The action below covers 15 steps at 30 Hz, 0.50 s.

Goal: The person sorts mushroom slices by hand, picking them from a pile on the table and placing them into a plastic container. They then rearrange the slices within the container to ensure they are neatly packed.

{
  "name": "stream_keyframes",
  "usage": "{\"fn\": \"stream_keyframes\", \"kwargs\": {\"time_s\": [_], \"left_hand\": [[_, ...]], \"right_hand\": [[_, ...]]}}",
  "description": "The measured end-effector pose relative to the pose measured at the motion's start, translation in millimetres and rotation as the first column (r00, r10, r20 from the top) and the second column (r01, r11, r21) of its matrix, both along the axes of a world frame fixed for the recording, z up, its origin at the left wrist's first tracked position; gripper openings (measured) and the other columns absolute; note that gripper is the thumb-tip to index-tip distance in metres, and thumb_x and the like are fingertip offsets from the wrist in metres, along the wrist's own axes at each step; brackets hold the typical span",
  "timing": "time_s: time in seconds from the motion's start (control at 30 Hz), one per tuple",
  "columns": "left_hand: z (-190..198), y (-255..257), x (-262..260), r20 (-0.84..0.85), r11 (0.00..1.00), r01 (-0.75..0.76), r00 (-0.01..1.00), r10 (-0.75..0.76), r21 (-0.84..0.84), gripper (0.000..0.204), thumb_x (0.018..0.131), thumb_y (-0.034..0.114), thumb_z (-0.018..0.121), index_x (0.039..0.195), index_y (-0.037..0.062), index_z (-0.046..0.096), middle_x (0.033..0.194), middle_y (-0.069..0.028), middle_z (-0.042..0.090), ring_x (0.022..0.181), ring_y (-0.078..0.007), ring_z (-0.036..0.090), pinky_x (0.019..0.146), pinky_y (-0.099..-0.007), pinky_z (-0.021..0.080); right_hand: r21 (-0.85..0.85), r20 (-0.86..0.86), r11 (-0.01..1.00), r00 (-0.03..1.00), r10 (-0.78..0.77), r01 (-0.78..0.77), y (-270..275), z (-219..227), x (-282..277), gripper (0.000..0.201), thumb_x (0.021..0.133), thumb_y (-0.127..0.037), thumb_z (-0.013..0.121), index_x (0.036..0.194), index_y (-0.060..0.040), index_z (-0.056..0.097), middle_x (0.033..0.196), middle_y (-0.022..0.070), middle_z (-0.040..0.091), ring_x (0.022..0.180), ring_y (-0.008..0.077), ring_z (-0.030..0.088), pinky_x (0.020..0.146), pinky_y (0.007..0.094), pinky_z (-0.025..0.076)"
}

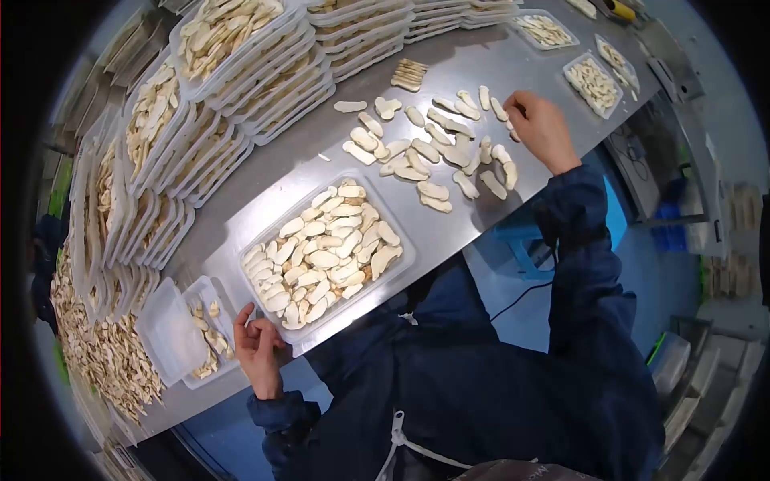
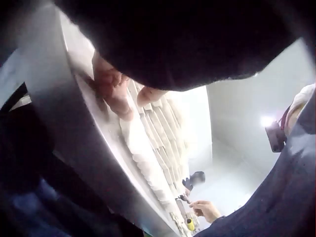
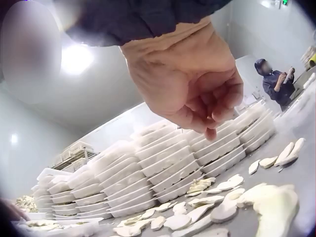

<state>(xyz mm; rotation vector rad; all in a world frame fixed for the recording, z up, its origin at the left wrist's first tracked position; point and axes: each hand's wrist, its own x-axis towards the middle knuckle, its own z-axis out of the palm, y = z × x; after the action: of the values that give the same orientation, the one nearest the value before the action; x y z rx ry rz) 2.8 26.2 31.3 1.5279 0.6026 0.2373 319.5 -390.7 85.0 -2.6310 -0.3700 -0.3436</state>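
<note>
Head cam: L hand (image 1: 258, 349), fingers loosely bent, empty, is nr the corner of the tray (image 1: 407, 255) of mushroom slices (image 1: 324, 259); R hand (image 1: 541, 130) is at the loose slices' (image 1: 491, 184) far R edge. L wrist cam: fingers nr slices, contact unclear. R wrist cam: R hand's fingers curl, no slice visible in them, above loose slices.

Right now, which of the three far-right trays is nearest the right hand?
The middle tray: it lies just past the right hand, while the left tray and right tray sit farther off.
</note>
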Motion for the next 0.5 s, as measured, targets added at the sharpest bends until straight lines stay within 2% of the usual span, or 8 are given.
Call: {"fn": "stream_keyframes", "kwargs": {"time_s": [0.17,0.27,0.37,0.5], "left_hand": [[3,-2,3,-0.045,1.0,-0.007,0.999,0.007,0.002,0.045,0.09,0.002,0.059,0.133,-0.0017,0.045,0.079,-0.001,0.057,0.061,-0.0059,0.051,0.057,-0.0189,0.042],[6,-4,5,-0.047,1.0,-0.01,0.999,0.01,0.0,0.047,0.089,0.001,0.06,0.133,-0.0019,0.045,0.078,-0.0009,0.056,0.061,-0.0059,0.051,0.057,-0.0188,0.042],[6,-4,6,-0.044,1.0,-0.008,0.999,0.008,-0.001,0.048,0.089,0.001,0.061,0.133,-0.002,0.045,0.077,-0.0008,0.056,0.061,-0.006,0.051,0.057,-0.0188,0.042],[3,-3,7,-0.021,1.0,-0.011,1.0,0.011,0.005,0.049,0.088,0.001,0.062,0.134,-0.0017,0.044,0.078,-0.0006,0.056,0.062,-0.006,0.051,0.057,-0.0187,0.043]], "right_hand": [[-0.125,-0.05,0.992,0.999,-0.021,0.014,-9,0,12,0.016,0.081,-0.013,0.056,0.082,-0.0019,0.066,0.081,0.018,0.066,0.078,0.0366,0.063,0.07,0.0459,0.048],[-0.132,-0.023,0.983,0.992,0.127,-0.129,-4,-21,16,0.017,0.08,-0.015,0.057,0.086,-0.0025,0.066,0.086,0.0171,0.067,0.082,0.0359,0.063,0.073,0.046,0.049],[-0.117,-0.191,0.971,0.964,0.186,-0.21,21,-23,6,0.02,0.08,-0.017,0.059,0.092,-0.0024,0.065,0.091,0.0168,0.065,0.087,0.0365,0.063,0.077,0.0455,0.049],[-0.248,-0.198,0.951,0.971,0.135,-0.183,38,-28,4,0.024,0.083,-0.017,0.059,0.1,-0.0012,0.061,0.094,0.0154,0.064,0.088,0.0346,0.062,0.078,0.0438,0.049]]}}
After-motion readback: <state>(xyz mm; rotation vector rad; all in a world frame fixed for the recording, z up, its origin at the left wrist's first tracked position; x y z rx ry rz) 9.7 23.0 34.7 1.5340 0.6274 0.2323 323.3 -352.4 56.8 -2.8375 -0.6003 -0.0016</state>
